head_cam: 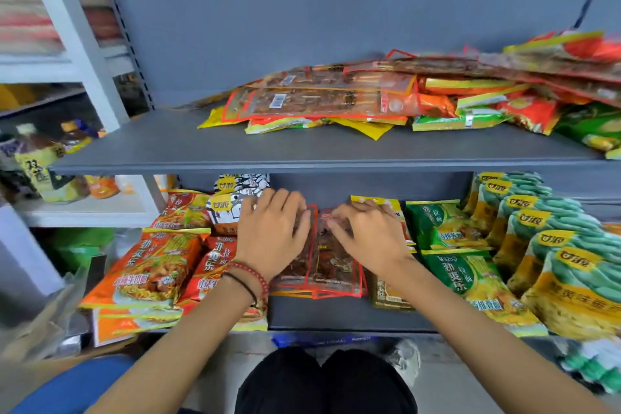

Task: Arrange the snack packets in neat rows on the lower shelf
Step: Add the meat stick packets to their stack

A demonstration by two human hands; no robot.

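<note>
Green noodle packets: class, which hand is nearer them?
Right. The right hand rests beside the green noodle packets; the left hand lies beyond it, by the orange packets.

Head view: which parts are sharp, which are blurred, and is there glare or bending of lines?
In the head view the left hand, the right hand and the red-edged packets under them are sharp; the white rack at far left is smeared by blur and its uprights slant from the wide lens; faint sheen sits on the clear packets on the upper shelf.
</note>
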